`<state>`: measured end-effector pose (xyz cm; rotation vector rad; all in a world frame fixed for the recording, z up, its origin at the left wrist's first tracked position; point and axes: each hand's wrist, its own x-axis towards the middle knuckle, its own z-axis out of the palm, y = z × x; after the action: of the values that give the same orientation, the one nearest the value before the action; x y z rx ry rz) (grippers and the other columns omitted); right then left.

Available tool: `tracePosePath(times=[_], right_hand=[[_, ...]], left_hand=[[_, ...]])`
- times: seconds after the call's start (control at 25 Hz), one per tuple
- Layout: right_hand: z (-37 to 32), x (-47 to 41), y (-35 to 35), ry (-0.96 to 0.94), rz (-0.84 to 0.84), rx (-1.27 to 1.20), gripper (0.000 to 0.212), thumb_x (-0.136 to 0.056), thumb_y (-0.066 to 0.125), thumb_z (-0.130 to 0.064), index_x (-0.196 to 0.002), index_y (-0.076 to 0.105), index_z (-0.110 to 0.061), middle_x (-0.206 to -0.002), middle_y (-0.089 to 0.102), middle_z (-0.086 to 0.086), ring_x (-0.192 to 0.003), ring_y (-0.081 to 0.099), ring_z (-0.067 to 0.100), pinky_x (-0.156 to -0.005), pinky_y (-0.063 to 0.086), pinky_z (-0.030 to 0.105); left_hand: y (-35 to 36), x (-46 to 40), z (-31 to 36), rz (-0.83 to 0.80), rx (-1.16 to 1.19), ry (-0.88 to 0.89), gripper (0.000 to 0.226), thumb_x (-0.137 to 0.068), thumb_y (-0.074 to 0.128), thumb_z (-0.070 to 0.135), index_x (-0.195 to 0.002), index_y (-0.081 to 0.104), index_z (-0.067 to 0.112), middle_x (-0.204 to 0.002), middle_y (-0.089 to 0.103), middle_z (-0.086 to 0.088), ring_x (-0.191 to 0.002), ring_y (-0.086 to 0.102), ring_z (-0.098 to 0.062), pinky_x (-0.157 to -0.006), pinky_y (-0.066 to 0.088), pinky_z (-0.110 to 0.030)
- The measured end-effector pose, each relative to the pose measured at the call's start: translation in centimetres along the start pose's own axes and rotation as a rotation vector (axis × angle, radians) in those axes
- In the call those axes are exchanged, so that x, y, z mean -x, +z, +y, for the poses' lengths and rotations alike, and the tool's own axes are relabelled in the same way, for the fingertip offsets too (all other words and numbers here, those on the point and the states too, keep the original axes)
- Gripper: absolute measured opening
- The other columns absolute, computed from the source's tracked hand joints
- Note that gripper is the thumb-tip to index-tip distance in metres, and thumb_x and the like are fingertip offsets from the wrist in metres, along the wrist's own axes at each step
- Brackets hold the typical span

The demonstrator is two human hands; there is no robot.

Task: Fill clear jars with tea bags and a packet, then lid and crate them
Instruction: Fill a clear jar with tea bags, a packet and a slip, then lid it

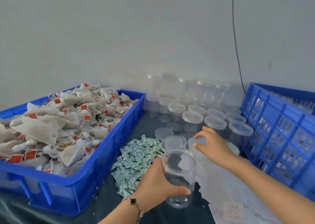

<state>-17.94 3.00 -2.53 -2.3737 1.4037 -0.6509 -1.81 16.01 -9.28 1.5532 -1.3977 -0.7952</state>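
Note:
My left hand [156,183] grips an open clear jar [179,176] with nothing inside, tilted toward me just above the dark table. My right hand [212,145] reaches forward and holds a clear lid [198,141] by its rim, fingers curled over it. A heap of white tea bags [59,126] with red tags fills the blue bin [109,148] on the left. A pile of small green-and-white packets [136,162] lies on the table between the bin and the jar.
Several lidded clear jars [192,120] stand in rows toward the back wall, some stacked. Two loose lids [164,132] lie near the packets. A blue lattice crate [279,135] holding jars sits on the right. White paper sheets [238,198] lie under my right forearm.

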Motion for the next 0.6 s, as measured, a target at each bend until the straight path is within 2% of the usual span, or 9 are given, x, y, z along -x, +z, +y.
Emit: tracePosePath(times=[0.08, 0.12, 0.2, 0.28, 0.36, 0.4, 0.48, 0.52, 0.6], right_hand=[[-1.7, 1.0, -0.6, -0.101, 0.004, -0.053, 0.012, -0.087, 0.063, -0.019, -0.092, 0.066, -0.030, -0.113, 0.062, -0.012, -0.108, 0.056, 0.005, -0.079, 0.034, 0.010], [-2.6, 1.3, -1.1, -0.116, 0.010, -0.091, 0.017, -0.087, 0.062, -0.019, -0.085, 0.064, -0.036, -0.099, 0.066, -0.018, -0.095, 0.060, -0.001, -0.073, 0.038, 0.007], [-4.3, 1.5, -2.0, -0.120, 0.072, -0.173, 0.023, -0.088, 0.060, -0.017, -0.081, 0.062, -0.038, -0.082, 0.068, -0.018, -0.081, 0.062, -0.003, -0.070, 0.044, 0.011], [-5.7, 1.0, -2.4, -0.089, 0.102, -0.240, 0.027, -0.088, 0.058, -0.011, -0.080, 0.062, -0.036, -0.077, 0.068, -0.011, -0.075, 0.064, 0.002, -0.072, 0.051, 0.023], [-6.9, 0.4, -2.0, -0.041, 0.061, -0.227, 0.025, -0.090, 0.055, -0.011, -0.081, 0.062, -0.033, -0.077, 0.069, -0.007, -0.075, 0.066, 0.007, -0.075, 0.055, 0.033], [-7.3, -0.1, -1.5, -0.019, 0.033, -0.191, 0.022, -0.091, 0.054, -0.012, -0.082, 0.062, -0.032, -0.078, 0.069, -0.007, -0.076, 0.066, 0.009, -0.075, 0.055, 0.035], [-8.4, -1.3, -0.6, 0.008, 0.016, -0.152, 0.019, -0.091, 0.055, -0.014, -0.082, 0.063, -0.029, -0.076, 0.068, -0.007, -0.074, 0.066, 0.011, -0.075, 0.056, 0.038], [-9.0, -2.1, -0.4, 0.005, 0.036, -0.146, 0.018, -0.091, 0.055, -0.014, -0.083, 0.064, -0.028, -0.075, 0.068, -0.009, -0.072, 0.066, 0.011, -0.074, 0.056, 0.037], [-10.6, -4.0, -0.6, -0.029, 0.120, -0.084, 0.015, -0.090, 0.055, -0.015, -0.086, 0.065, -0.027, -0.082, 0.068, -0.012, -0.074, 0.064, 0.009, -0.073, 0.053, 0.031]], left_hand=[[-0.9, -1.2, 1.0, -0.030, 0.046, 0.073, 0.068, -0.047, 0.088, 0.048, -0.102, 0.050, 0.048, -0.102, 0.065, 0.018, -0.092, 0.060, 0.008, -0.074, 0.047, -0.009], [-1.6, -1.9, 1.6, -0.037, 0.041, 0.121, 0.069, -0.051, 0.089, 0.043, -0.108, 0.050, 0.046, -0.106, 0.064, 0.016, -0.097, 0.060, 0.004, -0.079, 0.048, -0.011], [-3.8, -3.1, 3.2, -0.024, -0.054, 0.197, 0.071, -0.054, 0.088, 0.046, -0.113, 0.050, 0.042, -0.112, 0.057, 0.019, -0.106, 0.052, 0.003, -0.087, 0.044, -0.014], [-6.6, -4.2, 4.3, -0.048, -0.177, 0.251, 0.058, -0.055, 0.086, 0.052, -0.099, 0.050, 0.058, -0.099, 0.055, 0.032, -0.099, 0.048, 0.015, -0.078, 0.041, -0.006], [-8.8, -5.0, 4.5, -0.106, -0.225, 0.248, 0.061, -0.056, 0.086, 0.054, -0.097, 0.043, 0.068, -0.089, 0.053, 0.036, -0.088, 0.050, 0.019, -0.069, 0.042, -0.004], [-9.6, -5.4, 4.1, -0.122, -0.238, 0.226, 0.071, -0.055, 0.085, 0.056, -0.107, 0.037, 0.064, -0.092, 0.051, 0.032, -0.089, 0.051, 0.016, -0.067, 0.043, -0.006], [-10.7, -6.1, 3.1, -0.102, -0.242, 0.181, 0.091, -0.053, 0.083, 0.060, -0.126, 0.031, 0.042, -0.100, 0.050, 0.025, -0.095, 0.052, 0.010, -0.066, 0.043, -0.008], [-11.1, -6.4, 2.6, -0.068, -0.223, 0.175, 0.092, -0.052, 0.083, 0.061, -0.126, 0.032, 0.039, -0.103, 0.050, 0.025, -0.096, 0.052, 0.010, -0.066, 0.044, -0.007], [-11.6, -6.7, 2.4, 0.043, -0.139, 0.190, 0.078, -0.052, 0.084, 0.059, -0.111, 0.035, 0.050, -0.105, 0.052, 0.029, -0.093, 0.053, 0.015, -0.067, 0.044, -0.004]])
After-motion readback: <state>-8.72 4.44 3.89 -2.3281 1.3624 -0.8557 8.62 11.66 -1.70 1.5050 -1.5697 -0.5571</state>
